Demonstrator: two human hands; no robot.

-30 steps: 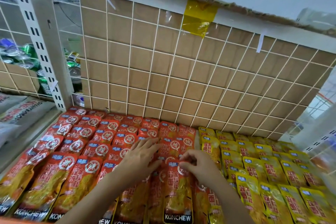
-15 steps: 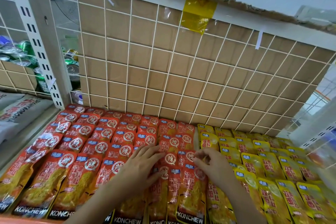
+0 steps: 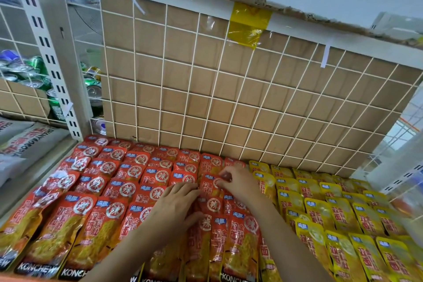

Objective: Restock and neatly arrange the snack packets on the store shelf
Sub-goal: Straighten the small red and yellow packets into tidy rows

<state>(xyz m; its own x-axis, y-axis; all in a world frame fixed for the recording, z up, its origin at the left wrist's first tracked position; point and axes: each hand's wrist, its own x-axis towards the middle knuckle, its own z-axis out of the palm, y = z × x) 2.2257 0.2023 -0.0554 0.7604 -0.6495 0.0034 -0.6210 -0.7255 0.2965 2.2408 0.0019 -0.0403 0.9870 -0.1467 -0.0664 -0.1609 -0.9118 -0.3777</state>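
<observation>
Head view: we are mid-tidying, at the red rows' right edge. Red packets (image 3: 128, 190), glossy crinkled foil, lie shingled before the wire grid (image 3: 229, 103). Left hand (image 3: 174, 206), grip wide, presses them flat. Right hand (image 3: 238, 183), grip narrow, pinches one red packet (image 3: 209, 186) by its top. Next, we judge: seat it square. Yellow packets (image 3: 332, 213) fill the right.
</observation>
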